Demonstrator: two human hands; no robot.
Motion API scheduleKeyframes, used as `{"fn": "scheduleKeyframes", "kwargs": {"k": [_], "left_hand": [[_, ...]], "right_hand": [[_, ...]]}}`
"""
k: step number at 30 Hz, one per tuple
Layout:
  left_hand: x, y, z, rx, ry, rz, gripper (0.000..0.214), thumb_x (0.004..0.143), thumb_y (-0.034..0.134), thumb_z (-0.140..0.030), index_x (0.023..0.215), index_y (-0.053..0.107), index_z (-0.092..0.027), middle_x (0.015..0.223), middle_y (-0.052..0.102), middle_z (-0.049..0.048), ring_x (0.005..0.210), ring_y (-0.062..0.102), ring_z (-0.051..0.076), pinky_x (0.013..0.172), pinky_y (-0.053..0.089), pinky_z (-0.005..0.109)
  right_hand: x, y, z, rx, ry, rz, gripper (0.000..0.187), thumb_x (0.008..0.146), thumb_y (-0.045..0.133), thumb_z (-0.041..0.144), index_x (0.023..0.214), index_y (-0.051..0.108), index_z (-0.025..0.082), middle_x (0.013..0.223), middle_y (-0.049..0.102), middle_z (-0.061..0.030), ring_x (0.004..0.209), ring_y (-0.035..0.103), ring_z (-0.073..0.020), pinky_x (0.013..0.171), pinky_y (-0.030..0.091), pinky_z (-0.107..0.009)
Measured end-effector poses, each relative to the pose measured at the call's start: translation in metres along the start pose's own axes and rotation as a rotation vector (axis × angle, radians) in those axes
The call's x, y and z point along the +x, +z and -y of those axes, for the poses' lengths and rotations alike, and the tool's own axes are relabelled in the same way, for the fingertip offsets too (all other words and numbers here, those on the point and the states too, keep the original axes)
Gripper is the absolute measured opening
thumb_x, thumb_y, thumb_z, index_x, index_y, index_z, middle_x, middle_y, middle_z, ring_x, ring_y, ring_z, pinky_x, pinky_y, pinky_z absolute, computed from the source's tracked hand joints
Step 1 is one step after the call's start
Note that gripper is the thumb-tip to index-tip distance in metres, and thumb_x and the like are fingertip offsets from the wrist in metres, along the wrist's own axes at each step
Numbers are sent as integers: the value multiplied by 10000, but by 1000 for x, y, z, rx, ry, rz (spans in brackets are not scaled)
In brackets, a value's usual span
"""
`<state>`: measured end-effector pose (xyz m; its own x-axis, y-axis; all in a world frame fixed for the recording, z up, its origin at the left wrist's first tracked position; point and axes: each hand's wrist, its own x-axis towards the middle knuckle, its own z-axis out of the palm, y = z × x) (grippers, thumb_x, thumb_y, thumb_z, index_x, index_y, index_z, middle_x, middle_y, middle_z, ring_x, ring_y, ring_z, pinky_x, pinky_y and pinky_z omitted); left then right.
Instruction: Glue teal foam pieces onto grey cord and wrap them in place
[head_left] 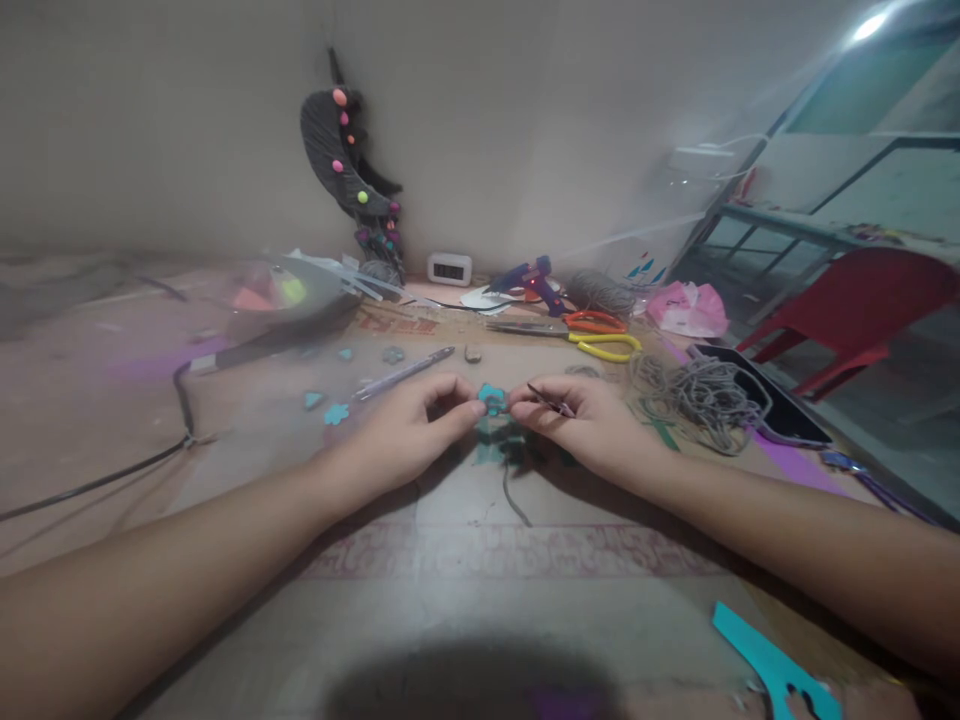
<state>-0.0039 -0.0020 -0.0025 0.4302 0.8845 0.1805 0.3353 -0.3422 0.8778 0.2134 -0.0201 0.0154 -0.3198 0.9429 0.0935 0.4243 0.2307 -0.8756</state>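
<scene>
Turquoise flower (pixel 491 392) between our hands
Our left hand (pixel 409 428) pinches it, our right hand (pixel 601 425) grips a thin dark tool (pixel 542 397); grey yarn (pixel 709 400) lies farther right.

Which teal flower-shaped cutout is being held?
The teal flower-shaped cutout between the left hand and right hand; the other flower lies untouched farther left.

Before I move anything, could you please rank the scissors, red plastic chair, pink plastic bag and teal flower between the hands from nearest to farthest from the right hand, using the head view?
From the right hand:
1. Teal flower, just left, at the fingertips
2. Scissors, beyond the hand
3. Pink plastic bag, farther back, right
4. Red plastic chair, far right, off the table
</scene>
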Motion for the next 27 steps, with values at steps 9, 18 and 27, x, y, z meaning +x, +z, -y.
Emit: {"fn": "scheduleKeyframes", "kwargs": {"k": [9,18,27], "left_hand": [[-1,0,-7,110,45,30,229,932,544,-367,952,688,-189,888,716,32,852,634,206,819,489,350],[-2,2,-7,96,132,44,344,909,621,-333,1213,705,-196,1158,754,54,1037,679,223,913,521,337],[-1,1,-3,29,102,44,257,931,621,-329,1134,727,-210,1041,760,31,958,676,202,871,509,322]], "right_hand": [[-2,7,2,55,-39,15,219,847,652,367,750,610,175,637,517,38,583,439,-92,560,361,-241],[0,10,-3,78,-77,40,137,833,644,312,805,634,178,708,591,14,629,508,-108,590,405,-242],[-4,9,0,12,-84,58,116,844,641,297,834,658,182,742,631,3,655,546,-117,610,429,-246]]}}
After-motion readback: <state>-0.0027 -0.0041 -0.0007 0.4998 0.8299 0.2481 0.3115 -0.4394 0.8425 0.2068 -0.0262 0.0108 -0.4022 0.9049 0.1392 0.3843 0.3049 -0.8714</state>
